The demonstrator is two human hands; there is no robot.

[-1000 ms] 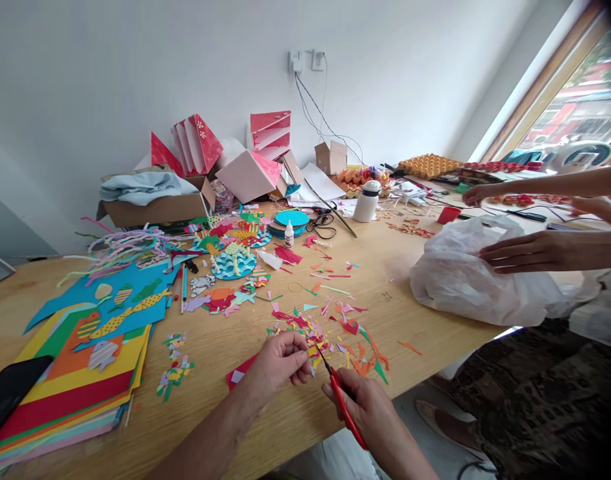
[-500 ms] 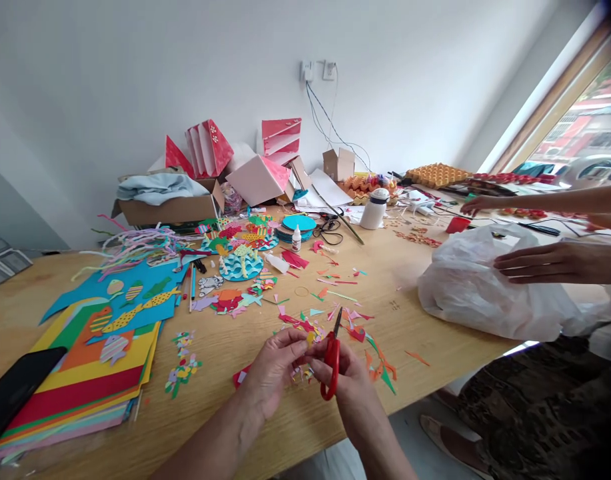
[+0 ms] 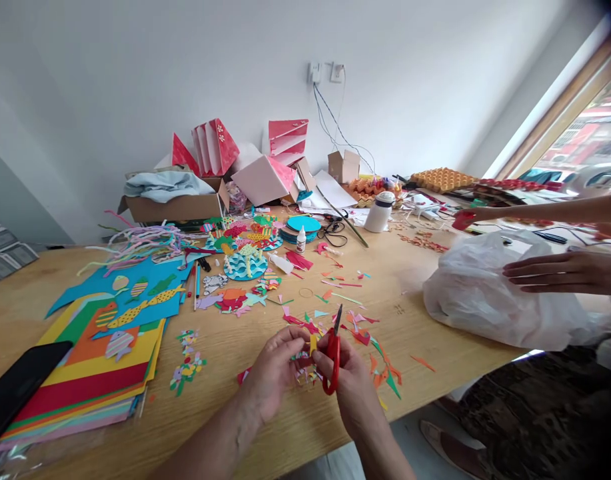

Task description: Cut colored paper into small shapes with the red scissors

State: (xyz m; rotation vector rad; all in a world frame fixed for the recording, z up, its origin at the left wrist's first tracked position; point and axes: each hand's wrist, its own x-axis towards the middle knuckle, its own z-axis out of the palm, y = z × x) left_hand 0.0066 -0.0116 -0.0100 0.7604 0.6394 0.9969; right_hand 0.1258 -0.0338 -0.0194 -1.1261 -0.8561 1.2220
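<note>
Low over the table's front part, my left hand (image 3: pixel 275 367) pinches a small yellow piece of paper (image 3: pixel 313 344) between thumb and fingers. My right hand (image 3: pixel 355 383) is closed around red-handled scissors (image 3: pixel 332 363), whose dark blades point up and away from me, just right of the yellow piece. The right thumb tip is close to the paper too; whether it presses on it I cannot tell. Beneath and beyond both hands lie many coloured paper scraps (image 3: pixel 364 337). Tiny cut bits under my fingers are partly hidden.
On the left are stacked coloured paper (image 3: pixel 130 393), a black phone (image 3: pixel 28 380) and paper fish (image 3: pixel 119 343). A glue bottle (image 3: pixel 301 240) stands mid-table. At right, a co-worker's hand (image 3: pixel 570 272) rests by a white plastic bag (image 3: pixel 475 293); their other hand reaches across.
More of the yellow paper shows between my hands. The co-worker's far hand has come down to a red object on the table. The whole view has shifted slightly.
</note>
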